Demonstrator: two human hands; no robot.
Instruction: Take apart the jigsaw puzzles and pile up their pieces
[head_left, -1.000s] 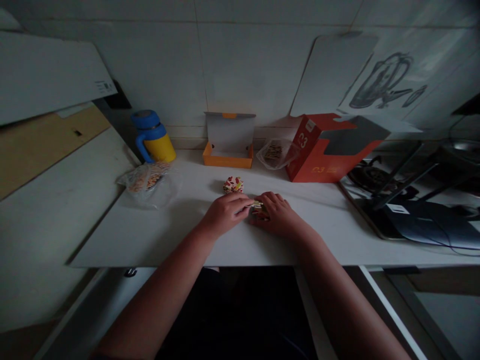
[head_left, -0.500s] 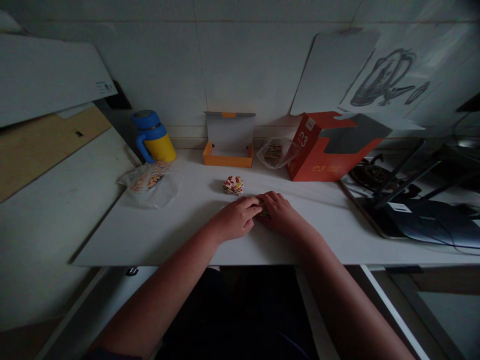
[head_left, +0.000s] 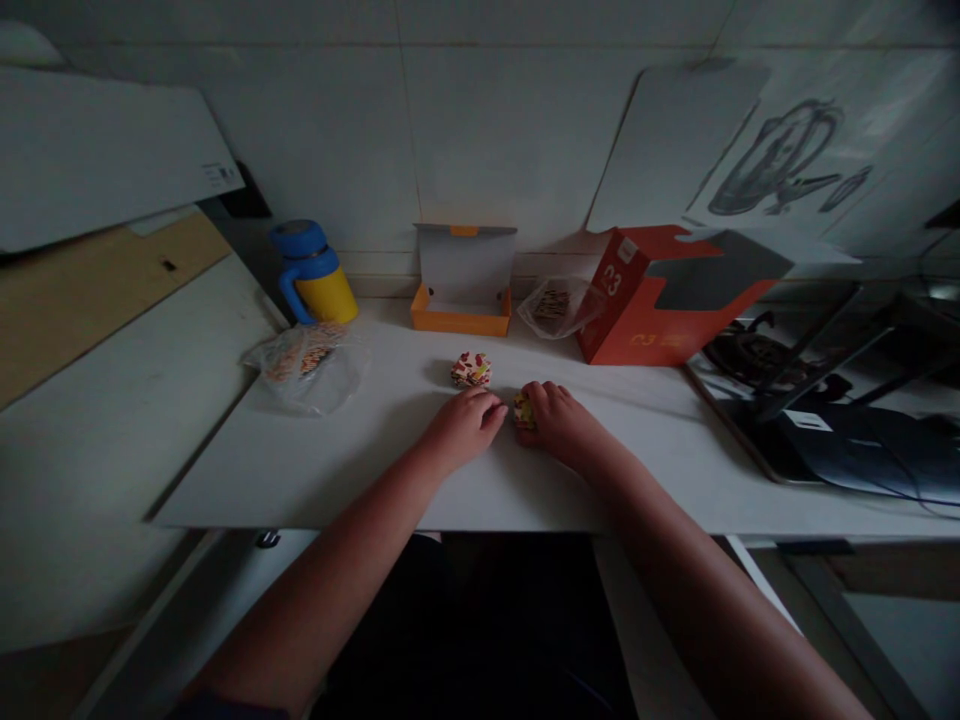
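Both my hands rest on the white table (head_left: 315,470), close together. My right hand (head_left: 561,425) is curled round a small colourful patterned piece (head_left: 523,411) that shows at its fingertips. My left hand (head_left: 463,428) lies just left of it, fingers bent, with nothing visible in them. A second small patterned piece (head_left: 471,370) sits on the table just beyond my left hand, apart from it.
At the back stand a blue and yellow mug (head_left: 313,275), an open orange box (head_left: 463,295), a clear bag with pieces (head_left: 559,305) and a large red carton (head_left: 660,295). Another plastic bag (head_left: 309,355) lies at the left. Dark equipment and cables (head_left: 832,400) fill the right side.
My hands were pressed together over the piece; now the left hand has drawn slightly apart and the right hand keeps the piece. Both hands have shifted a little farther from me.
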